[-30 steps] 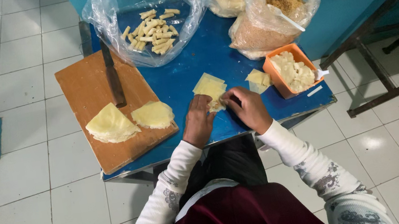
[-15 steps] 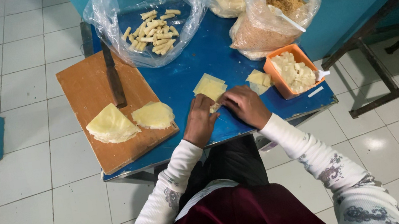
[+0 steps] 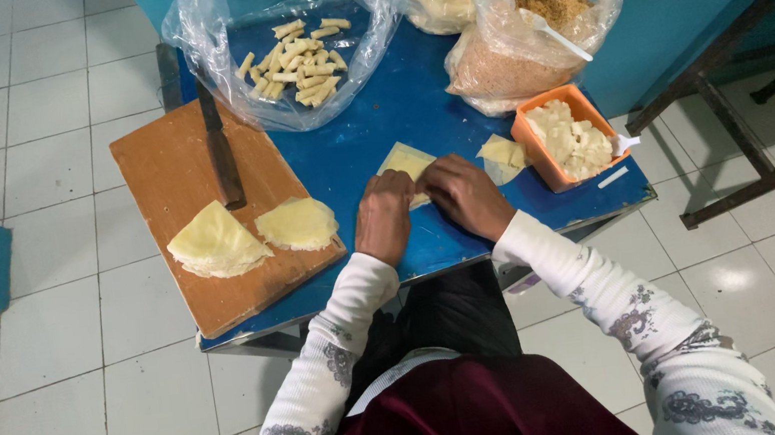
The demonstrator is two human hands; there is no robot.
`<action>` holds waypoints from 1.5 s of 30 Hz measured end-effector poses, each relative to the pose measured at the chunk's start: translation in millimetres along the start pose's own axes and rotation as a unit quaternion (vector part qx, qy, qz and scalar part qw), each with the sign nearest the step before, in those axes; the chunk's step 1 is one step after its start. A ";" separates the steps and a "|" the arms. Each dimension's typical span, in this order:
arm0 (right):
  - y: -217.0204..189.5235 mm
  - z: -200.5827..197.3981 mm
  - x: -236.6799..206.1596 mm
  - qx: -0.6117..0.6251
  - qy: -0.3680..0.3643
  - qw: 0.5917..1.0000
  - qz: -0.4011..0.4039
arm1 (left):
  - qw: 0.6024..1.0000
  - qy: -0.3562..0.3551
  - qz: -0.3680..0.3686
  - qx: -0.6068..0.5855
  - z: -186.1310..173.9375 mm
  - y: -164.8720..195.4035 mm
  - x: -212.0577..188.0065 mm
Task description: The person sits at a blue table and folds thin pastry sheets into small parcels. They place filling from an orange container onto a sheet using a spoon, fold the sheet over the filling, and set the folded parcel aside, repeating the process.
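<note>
Both hands, left hand (image 3: 385, 216) and right hand (image 3: 463, 197), down on the pale wrapper (image 3: 408, 159) on the blue desk (image 3: 412, 103) beside the orange tub (image 3: 566, 137), fingers seemingly curled onto its near edge, best rolled snug, evenly.

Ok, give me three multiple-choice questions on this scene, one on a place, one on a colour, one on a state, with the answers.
1. Where does the knife lie?
A. on the wooden cutting board
B. in the orange tub
C. on the floor

2. What colour is the tabletop?
A. red
B. blue
C. white

3. What are both hands doing?
A. resting in the lap
B. pressing on a pale yellow wrapper sheet
C. gripping the knife

Answers: 1 A, the knife lies along the board's upper right edge. 2 B, bare blue shows between things. 3 B, the left hand and right hand press on the sheet.
</note>
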State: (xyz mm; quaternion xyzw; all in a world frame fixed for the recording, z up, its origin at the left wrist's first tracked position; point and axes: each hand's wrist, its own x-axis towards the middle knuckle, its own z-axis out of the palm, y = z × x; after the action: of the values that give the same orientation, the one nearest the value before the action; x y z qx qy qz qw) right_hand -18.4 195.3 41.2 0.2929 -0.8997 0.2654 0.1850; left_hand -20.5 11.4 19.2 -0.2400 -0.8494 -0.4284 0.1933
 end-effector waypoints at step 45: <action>-29.9 10.3 -18.5 -0.235 0.016 0.972 0.002 | 0.999 -0.021 -0.031 0.016 -13.7 16.3 -11.6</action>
State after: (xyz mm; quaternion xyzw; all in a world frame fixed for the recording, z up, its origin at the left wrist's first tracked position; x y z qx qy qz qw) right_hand 12.5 176.7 35.1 0.2353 -0.9343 0.0515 0.2629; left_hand -0.1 5.8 31.1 -0.2195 -0.8671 -0.4155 0.1655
